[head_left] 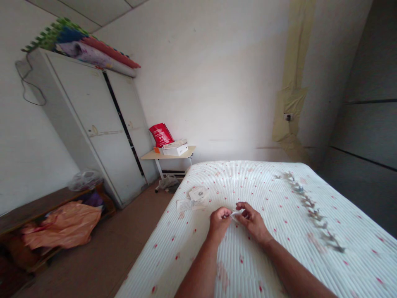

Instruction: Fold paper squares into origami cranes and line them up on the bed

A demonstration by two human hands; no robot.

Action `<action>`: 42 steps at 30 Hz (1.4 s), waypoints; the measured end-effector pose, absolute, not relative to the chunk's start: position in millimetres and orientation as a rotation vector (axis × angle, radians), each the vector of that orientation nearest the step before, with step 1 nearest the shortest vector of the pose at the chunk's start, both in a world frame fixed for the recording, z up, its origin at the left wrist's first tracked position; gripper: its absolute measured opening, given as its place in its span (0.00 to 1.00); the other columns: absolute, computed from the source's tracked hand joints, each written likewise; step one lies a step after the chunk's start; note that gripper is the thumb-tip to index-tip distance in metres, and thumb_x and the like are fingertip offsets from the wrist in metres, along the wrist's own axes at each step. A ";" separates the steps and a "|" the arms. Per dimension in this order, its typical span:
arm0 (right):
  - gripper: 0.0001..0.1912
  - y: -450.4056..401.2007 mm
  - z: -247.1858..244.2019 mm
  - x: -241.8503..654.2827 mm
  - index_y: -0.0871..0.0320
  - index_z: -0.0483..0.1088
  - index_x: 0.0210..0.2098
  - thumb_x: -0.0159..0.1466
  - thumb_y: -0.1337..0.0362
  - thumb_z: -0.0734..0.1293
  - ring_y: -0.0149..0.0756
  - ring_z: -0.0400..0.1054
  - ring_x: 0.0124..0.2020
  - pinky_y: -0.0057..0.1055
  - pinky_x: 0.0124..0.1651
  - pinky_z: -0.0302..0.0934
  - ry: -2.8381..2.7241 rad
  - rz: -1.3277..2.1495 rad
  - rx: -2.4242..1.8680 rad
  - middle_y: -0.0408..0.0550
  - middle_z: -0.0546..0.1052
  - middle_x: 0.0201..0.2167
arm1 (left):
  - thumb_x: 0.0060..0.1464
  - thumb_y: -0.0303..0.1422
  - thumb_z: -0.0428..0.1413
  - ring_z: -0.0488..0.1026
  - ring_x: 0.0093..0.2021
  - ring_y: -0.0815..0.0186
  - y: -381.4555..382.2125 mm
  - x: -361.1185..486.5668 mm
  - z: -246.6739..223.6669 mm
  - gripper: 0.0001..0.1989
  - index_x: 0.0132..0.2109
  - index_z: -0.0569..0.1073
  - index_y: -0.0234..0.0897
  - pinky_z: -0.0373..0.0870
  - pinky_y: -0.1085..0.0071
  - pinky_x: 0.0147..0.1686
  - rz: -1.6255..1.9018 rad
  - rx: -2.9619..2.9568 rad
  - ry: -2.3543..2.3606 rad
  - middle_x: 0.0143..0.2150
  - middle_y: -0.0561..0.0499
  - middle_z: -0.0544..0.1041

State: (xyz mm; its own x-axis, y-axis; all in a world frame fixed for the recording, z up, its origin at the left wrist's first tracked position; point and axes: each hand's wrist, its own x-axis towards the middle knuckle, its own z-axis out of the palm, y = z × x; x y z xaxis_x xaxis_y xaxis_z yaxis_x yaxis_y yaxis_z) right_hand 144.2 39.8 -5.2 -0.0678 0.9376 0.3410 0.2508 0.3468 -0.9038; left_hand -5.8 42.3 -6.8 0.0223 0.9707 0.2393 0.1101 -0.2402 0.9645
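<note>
Over the bed, my left hand (218, 223) pinches a small piece of white paper (235, 214) between thumb and fingertips. My right hand (254, 225) meets it from the other side, its thumb and bent fingers at the paper and its index finger lifted a little. The paper's shape is mostly hidden by the fingers. Beyond my left hand lie some flat printed papers (185, 205), with a squarish pale piece with a round dark mark (198, 193) on top. To the right, a line of small, pointed, folded-looking figures (314, 213) runs along the bed; they are blurred.
The bed (242, 265) has a white ribbed cover with red dots. Beyond its left far corner, a small table (149, 156) holds a red bag (161, 134) and a white box (176, 150). A grey cabinet (83, 107) and a low bench with an orange bag (66, 223) stand left.
</note>
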 end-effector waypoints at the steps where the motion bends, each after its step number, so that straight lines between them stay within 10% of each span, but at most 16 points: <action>1: 0.16 40.8 -7.1 144.4 0.55 0.66 0.41 0.53 0.58 0.64 0.28 0.60 0.24 0.26 0.29 0.57 -1.571 0.825 -1.108 0.44 0.71 0.33 | 0.39 0.27 0.53 0.65 0.26 0.71 41.9 -5.8 -7.0 0.03 0.26 0.71 0.33 0.60 0.76 0.28 1.315 1.497 1.151 0.23 0.54 0.71; 11: 0.15 43.8 -13.0 141.5 0.57 0.64 0.36 0.52 0.55 0.64 0.28 0.57 0.19 0.25 0.23 0.50 -1.435 1.042 -1.022 0.36 0.64 0.17 | 0.36 0.24 0.54 0.69 0.29 0.69 40.9 -7.5 -3.7 0.13 0.34 0.74 0.30 0.63 0.75 0.30 1.243 1.382 1.010 0.27 0.51 0.74; 42: 0.10 40.5 -13.5 141.6 0.58 0.64 0.23 0.55 0.59 0.64 0.27 0.56 0.22 0.24 0.27 0.51 -1.667 0.979 -1.070 0.38 0.64 0.18 | 0.38 0.28 0.57 0.71 0.31 0.66 40.8 -7.0 -4.9 0.10 0.33 0.74 0.30 0.66 0.74 0.33 1.302 1.312 1.068 0.29 0.48 0.76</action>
State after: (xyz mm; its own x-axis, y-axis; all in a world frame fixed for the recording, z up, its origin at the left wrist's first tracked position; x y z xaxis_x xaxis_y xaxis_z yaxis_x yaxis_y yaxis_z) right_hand 141.6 40.5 -13.5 -0.2215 0.9389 0.2634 0.2275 0.3124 -0.9223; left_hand -7.0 40.8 -4.9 0.0448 0.9873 0.1523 -0.0438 -0.1504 0.9877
